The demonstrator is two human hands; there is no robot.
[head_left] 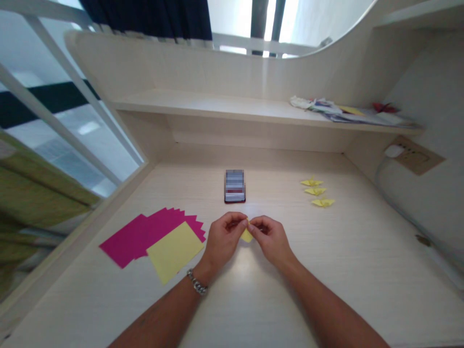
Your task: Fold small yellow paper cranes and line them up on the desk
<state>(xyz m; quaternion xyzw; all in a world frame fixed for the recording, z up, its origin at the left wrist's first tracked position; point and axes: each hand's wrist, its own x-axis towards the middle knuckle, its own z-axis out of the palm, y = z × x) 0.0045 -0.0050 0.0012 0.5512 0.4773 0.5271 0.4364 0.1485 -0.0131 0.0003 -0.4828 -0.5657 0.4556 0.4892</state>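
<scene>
A small piece of folded yellow paper is pinched between my two hands, low over the middle of the desk. My left hand grips its left side with thumb and fingers, and my right hand grips its right side the same way. The fingers cover most of the paper, so its folds are hard to make out. To the left, a yellow sheet lies partly over a fanned stack of magenta sheets. Three folded yellow paper cranes sit in a row at the right.
A phone lies on the desk just beyond my hands. Papers and a red folded paper piece rest on the shelf. A plugged-in cable runs along the right wall. Metal rails border the left.
</scene>
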